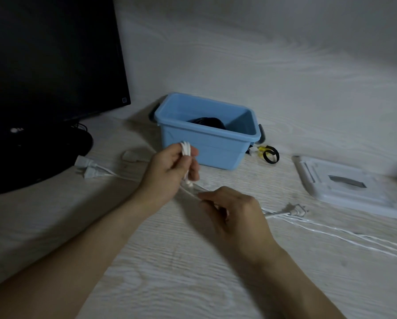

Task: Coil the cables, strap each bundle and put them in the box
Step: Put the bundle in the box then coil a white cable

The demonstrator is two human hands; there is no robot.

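Beside blue box (206,146): monitor (50,65), lid (354,194); left hand (169,173), right hand (234,212) pinch white cable (186,150).

A pale wood-grain desk (169,261) carries a blue box (206,148), a white lid (349,187) to its right, a black strap loop (271,154) between them, a white plug (89,171), trailing white cable (331,229), and a black monitor base (54,148).

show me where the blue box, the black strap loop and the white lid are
blue box (206,149): head view, on its front wall
black strap loop (271,154): head view, on the loop's band, right of the box
white lid (347,199): head view, on its flat top, near the front
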